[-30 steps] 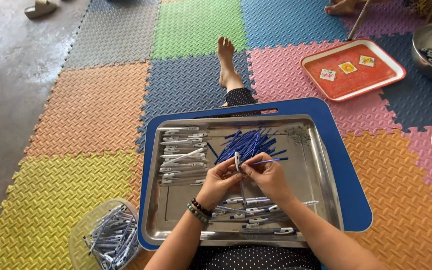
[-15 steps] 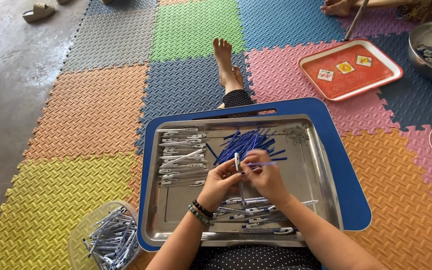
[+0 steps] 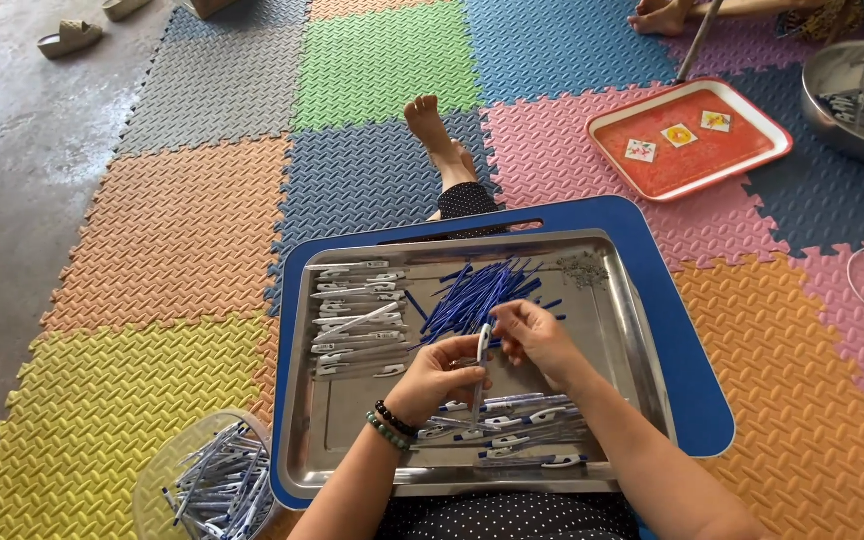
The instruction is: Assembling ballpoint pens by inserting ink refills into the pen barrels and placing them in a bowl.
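A steel tray (image 3: 632,330) rests on a blue lap board (image 3: 682,340) over my legs. Over its middle, my left hand (image 3: 437,378) grips a white pen barrel (image 3: 482,352) held upright. My right hand (image 3: 530,335) pinches at the barrel's top end; what its fingertips hold is too small to tell. Behind my hands lies a pile of blue refills (image 3: 477,295). White pen shells (image 3: 357,320) are stacked at the tray's left. Finished pens (image 3: 517,432) lie along the near edge. A small heap of springs (image 3: 582,268) sits in the far right corner.
A clear bowl of pen parts (image 3: 217,485) stands at my lower left on coloured foam mats. A red tray (image 3: 692,140) and a metal bowl (image 3: 857,95) lie at the far right, near another person's foot (image 3: 664,18). My own bare foot (image 3: 432,130) stretches ahead.
My hands have stayed over the tray's middle, with the pen barrel now held more upright. My right hand's fingers have shifted slightly at its top.
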